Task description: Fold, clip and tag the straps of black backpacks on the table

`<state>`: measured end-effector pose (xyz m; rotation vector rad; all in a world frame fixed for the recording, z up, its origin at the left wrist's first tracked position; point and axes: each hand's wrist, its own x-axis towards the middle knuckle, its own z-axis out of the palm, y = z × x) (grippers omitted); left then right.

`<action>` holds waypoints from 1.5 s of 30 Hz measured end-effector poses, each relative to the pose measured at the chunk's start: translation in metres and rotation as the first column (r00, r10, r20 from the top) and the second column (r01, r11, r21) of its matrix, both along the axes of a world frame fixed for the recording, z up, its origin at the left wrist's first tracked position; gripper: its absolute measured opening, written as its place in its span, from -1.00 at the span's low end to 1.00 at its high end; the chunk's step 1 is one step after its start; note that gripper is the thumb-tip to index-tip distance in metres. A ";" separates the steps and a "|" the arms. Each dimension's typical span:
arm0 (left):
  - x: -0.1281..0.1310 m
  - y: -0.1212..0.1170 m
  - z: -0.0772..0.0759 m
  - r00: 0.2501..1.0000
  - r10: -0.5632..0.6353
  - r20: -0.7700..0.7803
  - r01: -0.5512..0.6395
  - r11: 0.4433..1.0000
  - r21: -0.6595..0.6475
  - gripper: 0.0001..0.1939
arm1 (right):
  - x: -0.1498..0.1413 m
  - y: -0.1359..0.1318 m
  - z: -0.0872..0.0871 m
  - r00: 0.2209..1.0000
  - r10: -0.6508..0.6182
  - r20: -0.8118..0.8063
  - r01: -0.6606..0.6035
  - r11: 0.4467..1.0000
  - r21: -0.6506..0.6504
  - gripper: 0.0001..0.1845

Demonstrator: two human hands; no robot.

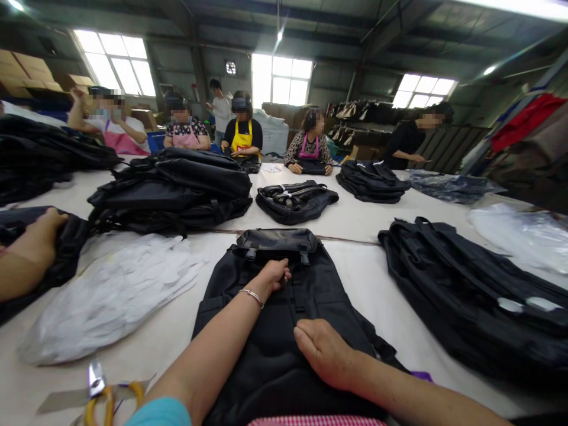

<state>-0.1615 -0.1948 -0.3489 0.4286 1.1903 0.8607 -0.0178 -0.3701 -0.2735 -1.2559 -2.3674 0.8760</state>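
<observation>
A black backpack (275, 343) lies in front of me, its flap (279, 241) and two buckles at the far end. My left hand (274, 274), with a silver bangle at the wrist, is closed in a pinch on the backpack's front just below the flap. A narrow dark strap (298, 299) runs down the front from near those fingers. Closer to me, my right hand (322, 352) rests curled on the backpack's right side. Its fingertips are tucked under, so whatever they hold is hidden.
Yellow-handled scissors (104, 402) lie at the lower left beside a clear bag of white pieces (119, 296). Black backpacks are stacked at the right (470, 296) and far left (177, 189). Another person's hand (44, 236) reaches in from the left. Several people stand across the table.
</observation>
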 end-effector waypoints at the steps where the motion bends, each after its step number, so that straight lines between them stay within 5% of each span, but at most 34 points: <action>1: -0.001 0.001 0.002 1.000 0.005 -0.003 -0.005 1.000 0.003 -0.79 | 0.000 0.000 0.000 1.000 -0.001 0.000 0.001 1.000 -0.004 -0.64; 12: -0.001 0.022 0.019 0.993 0.118 -0.005 -0.118 0.993 -0.014 -0.83 | 0.000 0.009 -0.004 0.993 -0.072 -0.098 0.065 0.995 -0.076 -0.62; 19: 0.002 -0.039 0.029 0.980 0.138 0.144 -0.141 0.990 0.008 -0.70 | 0.002 0.007 -0.011 0.964 -0.169 -0.205 0.136 0.977 -0.167 -0.60; 23: 0.004 -0.057 0.032 0.969 0.196 0.150 -0.203 0.979 0.029 -0.70 | 0.009 -0.002 -0.008 0.997 -0.052 -0.064 0.059 0.992 0.114 -0.60; 28: 0.006 -0.049 0.031 0.972 0.210 0.105 -0.209 0.978 -0.015 -0.68 | 0.015 -0.013 -0.003 0.990 -0.042 0.132 -0.034 0.851 0.523 -0.68; 36: 0.011 -0.040 0.030 0.991 0.134 -0.005 -0.134 0.989 -0.062 -0.64 | 0.017 -0.027 0.022 0.959 0.111 0.259 -0.276 0.564 0.778 -0.73; 40: 0.016 -0.033 0.031 0.993 0.119 -0.025 -0.120 0.990 -0.074 -0.64 | 0.020 -0.032 0.031 0.968 0.147 0.205 -0.252 0.596 0.762 -0.74; 45: 0.021 -0.024 0.028 0.994 0.107 -0.036 -0.111 0.988 -0.106 -0.70 | 0.023 -0.037 0.035 0.974 0.207 0.090 -0.214 0.724 0.655 -0.72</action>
